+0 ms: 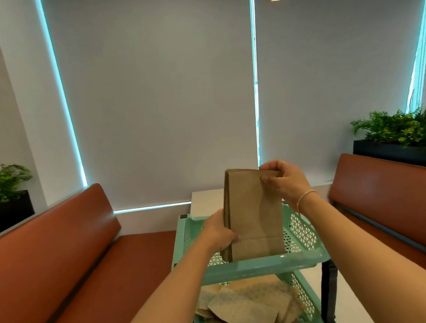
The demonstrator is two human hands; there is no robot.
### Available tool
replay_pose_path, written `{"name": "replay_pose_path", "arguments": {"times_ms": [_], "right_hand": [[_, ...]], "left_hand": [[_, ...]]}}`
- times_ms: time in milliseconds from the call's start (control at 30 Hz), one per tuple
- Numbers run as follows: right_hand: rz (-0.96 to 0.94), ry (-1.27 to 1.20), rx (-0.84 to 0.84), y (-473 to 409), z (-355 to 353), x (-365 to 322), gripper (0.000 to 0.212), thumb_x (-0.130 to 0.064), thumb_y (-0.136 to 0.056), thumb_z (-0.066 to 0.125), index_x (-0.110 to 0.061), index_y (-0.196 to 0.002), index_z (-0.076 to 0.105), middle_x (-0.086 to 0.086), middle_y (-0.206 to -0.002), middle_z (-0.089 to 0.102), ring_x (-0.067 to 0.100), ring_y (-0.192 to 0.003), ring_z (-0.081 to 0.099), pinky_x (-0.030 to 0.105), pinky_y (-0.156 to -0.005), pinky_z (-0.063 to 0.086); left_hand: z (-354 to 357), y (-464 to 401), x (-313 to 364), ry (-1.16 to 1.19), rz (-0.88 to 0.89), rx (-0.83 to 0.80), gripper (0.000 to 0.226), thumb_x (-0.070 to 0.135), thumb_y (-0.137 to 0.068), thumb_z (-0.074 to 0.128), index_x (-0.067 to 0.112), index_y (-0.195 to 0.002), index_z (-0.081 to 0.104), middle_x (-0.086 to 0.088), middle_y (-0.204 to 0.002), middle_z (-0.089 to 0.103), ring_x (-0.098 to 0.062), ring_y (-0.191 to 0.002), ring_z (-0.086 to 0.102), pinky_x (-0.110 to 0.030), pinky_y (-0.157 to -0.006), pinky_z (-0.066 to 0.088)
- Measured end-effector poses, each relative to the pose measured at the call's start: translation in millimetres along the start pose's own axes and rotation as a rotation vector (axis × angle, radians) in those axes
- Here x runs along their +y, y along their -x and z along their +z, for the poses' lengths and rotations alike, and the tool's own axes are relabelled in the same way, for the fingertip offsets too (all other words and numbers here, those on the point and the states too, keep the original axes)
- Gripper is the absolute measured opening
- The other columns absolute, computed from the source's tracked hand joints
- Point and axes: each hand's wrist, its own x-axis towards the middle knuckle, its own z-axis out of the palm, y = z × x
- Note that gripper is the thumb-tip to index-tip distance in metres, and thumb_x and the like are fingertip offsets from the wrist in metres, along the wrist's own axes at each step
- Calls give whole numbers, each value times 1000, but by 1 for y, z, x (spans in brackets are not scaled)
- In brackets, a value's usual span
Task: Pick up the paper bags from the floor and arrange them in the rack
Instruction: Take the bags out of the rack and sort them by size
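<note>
2 hands [220,232] grip 1 bag stack [254,214] over 1 rack [264,265].

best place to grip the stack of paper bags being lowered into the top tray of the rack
Grip the stack of paper bags by its long side edges, as both hands do: left hand low from the left, right hand pinching the top right corner. It is flat, upright and floppy, so two spread grips should steady it above the top tray.

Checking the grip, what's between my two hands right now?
In the head view, a stack of flat brown paper bags stands between the left hand and right hand, over the green rack's top tray.
</note>
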Motion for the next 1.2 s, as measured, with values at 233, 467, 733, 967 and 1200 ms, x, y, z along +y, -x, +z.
{"name": "replay_pose_path", "arguments": {"times_ms": [233, 467, 733, 967, 1200], "right_hand": [[279, 76, -211, 19, 13, 41, 63, 11, -69, 72, -8, -123, 47, 7, -106, 59, 24, -99, 58, 40, -87, 52], [345, 246, -150, 23, 32, 68, 50, 7, -72, 66, -12, -114, 47, 11, -107, 59, 28, -105, 55, 45, -94, 48], [338, 416, -226, 20, 33, 78, 51, 5, -71, 67, -15, -114, 49, 7, -108, 60, 25, -102, 56, 39, -93, 50], [374, 643, -307, 24, 30, 74, 51, 2, -72, 66, -11, -119, 51, 9, -117, 59, 25, -109, 55, 31, -94, 46], [359, 158, -188, 20, 13, 69, 50, 12, -65, 73, -7, -107, 54, 13, -100, 64, 29, -93, 62, 38, -81, 55]], "left_hand": [[2, -8, -20, 164, -111, 40, 55, -4, -79, 69, 10, -128, 49, -10, -125, 59, -25, -118, 54, -41, -105, 42], [12, -19, -15, 137, -84, 130, 45, 1, -88, 57, 11, -127, 38, -11, -125, 53, -25, -113, 52, -38, -97, 46], [18, -22, -18, 59, -187, 63, 70, 6, -90, 57, 11, -145, 15, -12, -138, 42, -27, -124, 45, -36, -102, 42], [16, -24, -28, -101, -229, 8, 64, 15, -81, 72, 11, -136, 41, -9, -131, 53, -26, -122, 49, -39, -105, 41], [7, -22, -27, 351, -162, 66, 53, 2, -85, 66, 10, -132, 45, -8, -129, 58, -25, -117, 55, -36, -97, 47]]}}
